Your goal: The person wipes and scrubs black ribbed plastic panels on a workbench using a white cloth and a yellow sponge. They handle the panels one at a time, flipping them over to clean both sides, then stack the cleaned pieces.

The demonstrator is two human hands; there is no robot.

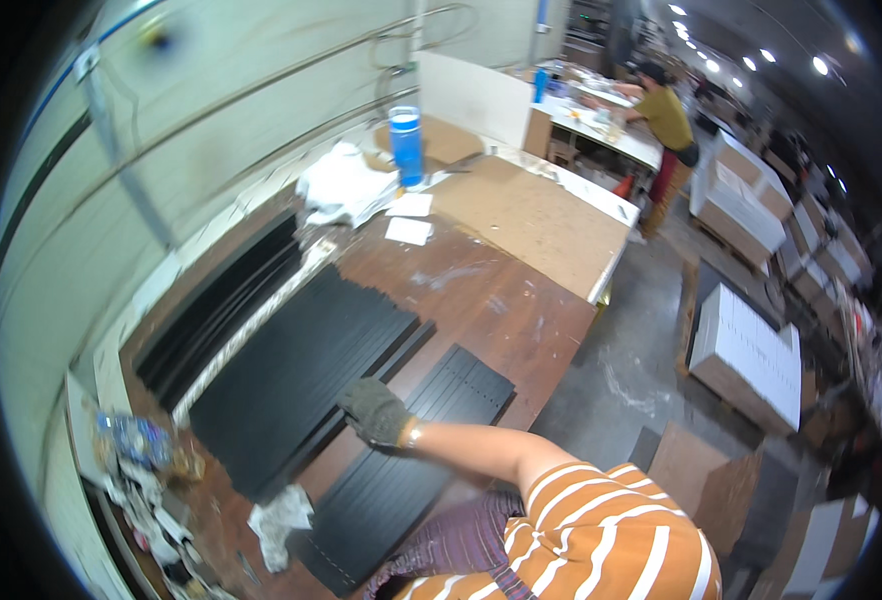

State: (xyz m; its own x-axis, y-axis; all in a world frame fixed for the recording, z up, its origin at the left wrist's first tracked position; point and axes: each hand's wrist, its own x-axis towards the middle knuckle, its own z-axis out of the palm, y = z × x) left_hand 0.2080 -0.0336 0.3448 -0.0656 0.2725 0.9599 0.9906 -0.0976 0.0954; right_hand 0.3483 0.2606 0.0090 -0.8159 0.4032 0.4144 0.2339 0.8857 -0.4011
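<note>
My right hand (pixel 376 412), in a dark grey work glove, reaches across the brown table (pixel 481 270). Its fingers are curled closed round a narrow black strip (pixel 406 350) lying along the near side of a wide row of black strips (pixel 296 380). Closer to my body is a second, narrower group of black strips (pixel 391 490), laid side by side, with small dots along their ends. My forearm passes over this group. The left hand does not show.
More black strips (pixel 226 310) stand by the wall. White cloths (pixel 346 185), a blue tumbler (pixel 406 150), paper cards (pixel 408 231) and a cardboard sheet (pixel 531 225) lie toward the back. A crumpled white rag (pixel 281 525) sits near left. A co-worker (pixel 666 120) stands at another table; boxes (pixel 746 350) line the right.
</note>
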